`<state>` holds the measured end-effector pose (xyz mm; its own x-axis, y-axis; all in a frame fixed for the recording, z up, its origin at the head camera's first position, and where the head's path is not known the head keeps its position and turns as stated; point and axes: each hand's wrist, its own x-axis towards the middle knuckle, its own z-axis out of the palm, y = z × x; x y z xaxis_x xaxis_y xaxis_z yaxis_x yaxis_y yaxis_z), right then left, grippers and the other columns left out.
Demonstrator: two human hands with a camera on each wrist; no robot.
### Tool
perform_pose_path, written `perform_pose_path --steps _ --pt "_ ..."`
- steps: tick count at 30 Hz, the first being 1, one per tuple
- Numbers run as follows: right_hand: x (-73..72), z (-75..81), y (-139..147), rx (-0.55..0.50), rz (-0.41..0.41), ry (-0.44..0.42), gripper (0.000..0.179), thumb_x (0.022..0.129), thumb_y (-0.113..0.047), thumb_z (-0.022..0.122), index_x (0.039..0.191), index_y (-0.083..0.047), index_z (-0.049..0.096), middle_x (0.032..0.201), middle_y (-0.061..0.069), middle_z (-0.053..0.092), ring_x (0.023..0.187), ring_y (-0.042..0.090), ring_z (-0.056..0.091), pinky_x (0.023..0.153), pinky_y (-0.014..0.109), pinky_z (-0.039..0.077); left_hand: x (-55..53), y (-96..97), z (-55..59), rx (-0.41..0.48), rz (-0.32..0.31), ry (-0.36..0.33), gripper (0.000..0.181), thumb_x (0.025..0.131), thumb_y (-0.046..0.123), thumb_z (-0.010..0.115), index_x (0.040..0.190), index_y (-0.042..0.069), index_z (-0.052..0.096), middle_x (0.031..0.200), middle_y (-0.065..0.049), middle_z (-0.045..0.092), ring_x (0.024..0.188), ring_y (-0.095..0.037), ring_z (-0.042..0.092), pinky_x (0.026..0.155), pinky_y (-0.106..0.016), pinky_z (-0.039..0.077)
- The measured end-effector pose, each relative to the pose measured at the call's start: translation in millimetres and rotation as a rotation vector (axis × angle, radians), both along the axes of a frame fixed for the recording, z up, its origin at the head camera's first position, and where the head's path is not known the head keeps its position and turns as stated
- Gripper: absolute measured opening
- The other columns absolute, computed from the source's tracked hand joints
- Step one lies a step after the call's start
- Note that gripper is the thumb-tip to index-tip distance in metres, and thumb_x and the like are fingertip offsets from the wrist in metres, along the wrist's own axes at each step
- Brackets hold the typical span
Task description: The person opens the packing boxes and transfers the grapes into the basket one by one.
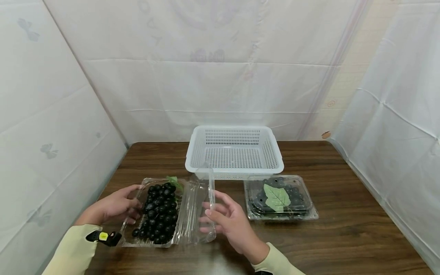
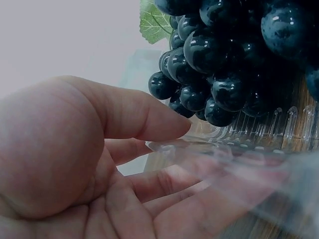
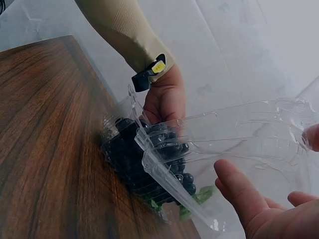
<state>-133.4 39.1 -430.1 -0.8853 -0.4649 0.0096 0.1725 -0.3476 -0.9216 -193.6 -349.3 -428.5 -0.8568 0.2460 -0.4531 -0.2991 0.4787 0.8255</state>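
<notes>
Pinching the clear lid (image 1: 196, 202) with my right hand (image 1: 233, 223) at the lower centre of the frame, I grip the box (image 1: 128, 236) with my left hand (image 1: 115, 206) at lower left; steady, gentle handling seems best, since thin plastic could flex and jostle the grapes (image 1: 159, 214) inside.

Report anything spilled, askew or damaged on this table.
Nothing stands out: the black grapes lie inside the open clamshell, the other clamshell looks closed, and the white basket stands upright. No spill or damage shows.
</notes>
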Motion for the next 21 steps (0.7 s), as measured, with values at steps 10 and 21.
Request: perform_pose_path --steps 10,21 --pt "1.7 -4.3 12 -0.014 -0.024 -0.027 0.065 0.099 -0.011 0.066 0.155 -0.008 0.035 0.147 0.036 0.048 0.105 0.035 0.074 0.087 0.050 0.062 -3.1 5.9 0.4 0.003 -0.004 -0.004 0.066 0.106 0.002 0.038 0.163 0.002 0.005 0.122 -0.033 0.054 0.082 -0.032 0.068 0.070 -0.050 0.061" --pt "-2.9 -4.1 24 0.050 -0.028 -0.035 0.067 0.099 -0.015 0.066 0.154 0.000 0.030 0.149 0.036 0.046 0.102 0.030 0.075 0.087 0.046 0.062 -4.1 7.4 -1.6 -0.010 -0.011 0.004 0.065 0.106 0.002 0.039 0.162 0.001 0.005 0.116 -0.030 0.058 0.081 -0.032 0.068 0.067 -0.050 0.062"
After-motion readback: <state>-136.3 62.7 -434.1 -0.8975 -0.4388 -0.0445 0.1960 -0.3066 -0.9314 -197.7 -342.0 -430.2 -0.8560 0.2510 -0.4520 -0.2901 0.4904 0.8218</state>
